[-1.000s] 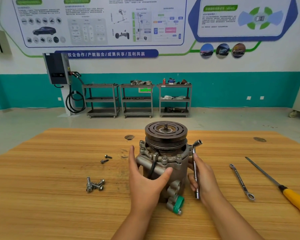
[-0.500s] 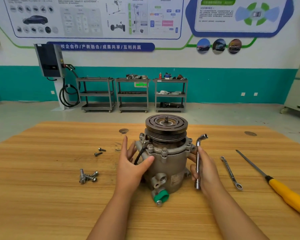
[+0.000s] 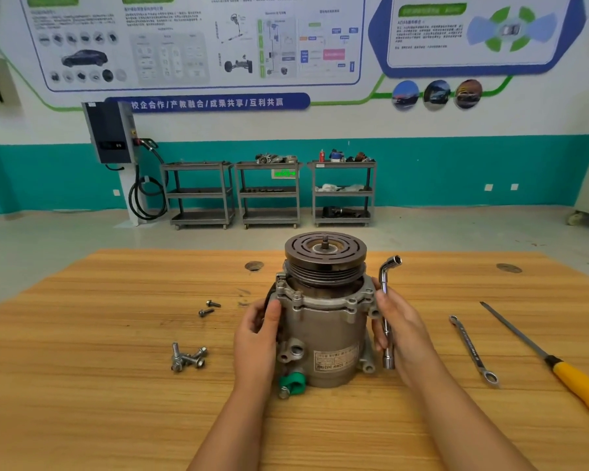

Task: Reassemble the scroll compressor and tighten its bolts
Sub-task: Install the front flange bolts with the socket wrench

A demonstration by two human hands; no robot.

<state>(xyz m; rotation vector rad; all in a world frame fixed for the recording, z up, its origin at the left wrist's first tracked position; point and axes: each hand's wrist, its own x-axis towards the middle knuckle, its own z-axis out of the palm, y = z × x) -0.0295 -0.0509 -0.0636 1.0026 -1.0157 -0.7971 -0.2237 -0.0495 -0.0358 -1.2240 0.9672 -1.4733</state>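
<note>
The left hand's [image 3: 256, 338] fingers [image 3: 271, 312] curl round the left side of the scroll compressor [image 3: 323, 338], just under its bolted flange. On the other side, the right hand [image 3: 403, 331] grips an L-shaped socket wrench [image 3: 385, 314]. The wrench stands upright across the palm with its bent end up, and the right fingers [image 3: 375, 336] reach past it to the compressor's right wall.

The compressor stands upright in the middle of the desk [image 3: 82, 396], between both hands. Its grooved pulley [image 3: 325, 253] is on top, and a green cap [image 3: 291, 382] sits on a port at its near left foot. A label faces the camera.

To the left, a cluster of bolts [image 3: 187, 358] lies on the desk, and two more bolts [image 3: 210, 308] lie farther back. To the right, well apart from the compressor, lies a slim spanner [image 3: 473, 351]. Beyond it lies a screwdriver [image 3: 578, 379] with a yellow handle, its shaft pointing far and left.
</note>
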